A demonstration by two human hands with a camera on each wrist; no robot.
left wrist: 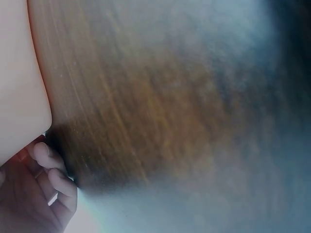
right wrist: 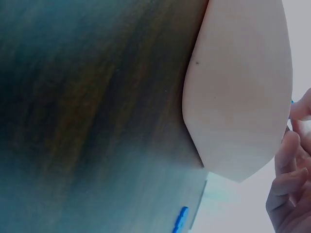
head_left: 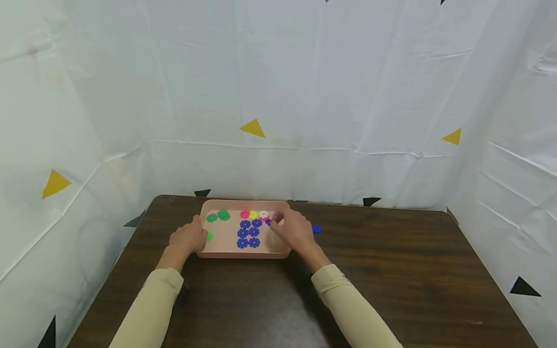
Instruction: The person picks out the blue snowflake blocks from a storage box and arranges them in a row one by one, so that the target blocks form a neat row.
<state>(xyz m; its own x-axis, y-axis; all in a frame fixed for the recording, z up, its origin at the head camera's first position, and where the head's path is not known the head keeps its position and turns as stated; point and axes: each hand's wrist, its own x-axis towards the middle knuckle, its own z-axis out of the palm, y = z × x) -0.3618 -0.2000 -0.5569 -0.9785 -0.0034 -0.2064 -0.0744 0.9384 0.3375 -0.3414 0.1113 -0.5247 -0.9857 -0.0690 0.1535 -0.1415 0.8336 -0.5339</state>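
Observation:
A shallow pink tray point(head_left: 223, 247) lies toward the far edge of the table. My left hand point(head_left: 188, 237) grips its left side; in the left wrist view the fingers point(left wrist: 60, 182) curl beneath the tray corner point(left wrist: 24, 107). Over the tray's right part, my right hand point(head_left: 293, 229) pinches a blue flower-shaped disc point(head_left: 268, 222), mostly hidden by the fingers. Left of that hand, several blue flower discs point(head_left: 247, 233) stand in two columns. Behind them are pink point(head_left: 245, 214), yellow point(head_left: 254, 215) and white point(head_left: 264, 214) discs. Green discs point(head_left: 223, 214) sit at the tray's left.
On the brown wooden table point(head_left: 409, 272), a loose blue disc point(head_left: 317, 228) lies just right of the tray. White sheeting point(head_left: 302, 87) with yellow and dark triangles hangs behind the table and along both sides.

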